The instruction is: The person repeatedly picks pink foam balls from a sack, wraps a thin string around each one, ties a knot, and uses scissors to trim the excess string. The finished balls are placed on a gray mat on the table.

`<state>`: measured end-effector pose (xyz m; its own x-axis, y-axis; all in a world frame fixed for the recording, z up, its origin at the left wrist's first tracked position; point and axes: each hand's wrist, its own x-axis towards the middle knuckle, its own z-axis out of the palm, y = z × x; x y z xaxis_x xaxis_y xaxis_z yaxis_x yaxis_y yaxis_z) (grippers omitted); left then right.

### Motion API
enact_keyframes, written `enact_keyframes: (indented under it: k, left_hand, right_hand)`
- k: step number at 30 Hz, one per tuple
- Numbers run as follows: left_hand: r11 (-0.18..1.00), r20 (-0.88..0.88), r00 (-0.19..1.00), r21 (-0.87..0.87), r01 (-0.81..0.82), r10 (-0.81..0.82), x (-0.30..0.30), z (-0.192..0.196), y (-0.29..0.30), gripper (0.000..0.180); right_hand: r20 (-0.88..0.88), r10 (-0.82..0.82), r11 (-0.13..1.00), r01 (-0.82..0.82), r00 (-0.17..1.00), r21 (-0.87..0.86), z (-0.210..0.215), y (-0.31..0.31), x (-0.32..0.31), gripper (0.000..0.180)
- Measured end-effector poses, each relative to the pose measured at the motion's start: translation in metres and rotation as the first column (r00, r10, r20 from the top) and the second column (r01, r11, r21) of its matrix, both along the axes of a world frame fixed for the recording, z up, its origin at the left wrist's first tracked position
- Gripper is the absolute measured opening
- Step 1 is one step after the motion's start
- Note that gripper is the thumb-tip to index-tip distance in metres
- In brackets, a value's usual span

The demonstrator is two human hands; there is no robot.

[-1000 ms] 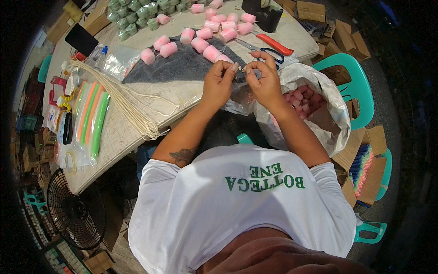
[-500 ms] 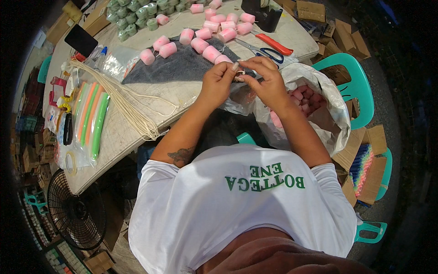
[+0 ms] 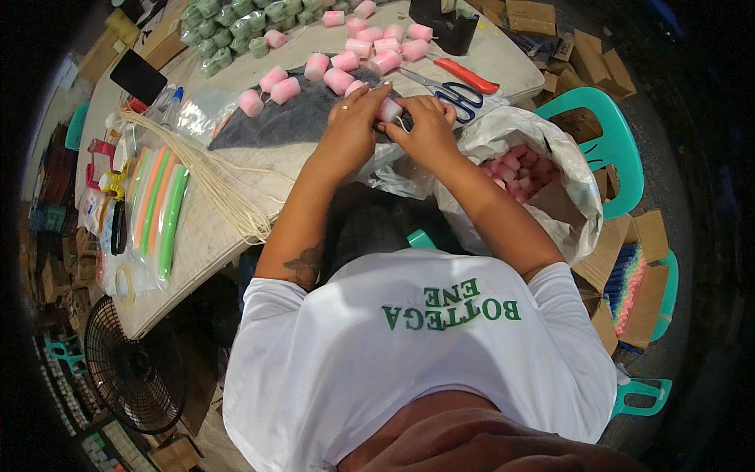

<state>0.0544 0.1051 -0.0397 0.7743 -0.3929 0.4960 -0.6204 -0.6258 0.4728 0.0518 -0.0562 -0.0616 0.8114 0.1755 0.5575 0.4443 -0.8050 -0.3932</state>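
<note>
Left hand (image 3: 348, 126): fingers gripping pink roll (image 3: 388, 109).
Right hand (image 3: 429, 126): fingers pinching same roll, just left of scissors (image 3: 450, 86).
Tabletop (image 3: 228, 228): carrying both.

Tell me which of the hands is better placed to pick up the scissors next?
Probably the right hand. The scissors lie just beyond its fingers, on its own side of the table. The left hand sits farther off and would have to cross over the pink roll both hands are holding.

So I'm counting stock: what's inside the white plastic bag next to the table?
The white plastic bag holds pink rolls, piled loosely at its open mouth. How deep the pile goes is hidden by the bag's crumpled sides and the right forearm.
</note>
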Motion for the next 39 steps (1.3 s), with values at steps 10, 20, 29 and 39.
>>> enact_keyframes:
  k: [10, 20, 29, 39]
  left_hand:
    - [0.998, 0.142, 0.989, -0.056, 0.041, -0.033, -0.007, 0.005, -0.007, 0.06]
    - [0.862, -0.042, 0.948, -0.432, 0.266, -0.314, -0.017, 0.0, -0.029, 0.059]
    - [0.89, 0.045, 0.971, -0.392, 0.232, -0.234, -0.014, 0.001, -0.027, 0.049]
    - [0.904, 0.165, 0.983, -0.404, 0.142, -0.081, -0.013, -0.007, -0.031, 0.048]
  right_hand:
    - [-0.012, 0.07, 0.991, -0.068, 0.997, 0.119, 0.035, -0.027, -0.026, 0.038]
    - [0.048, 0.152, 0.984, -0.155, 0.987, 0.083, 0.048, -0.03, -0.036, 0.038]
    - [0.038, 0.242, 0.923, -0.242, 0.97, 0.299, 0.047, -0.038, -0.039, 0.018]
    - [-0.38, 0.388, 0.599, 0.083, 0.84, 0.796, 0.04, -0.021, -0.043, 0.016]
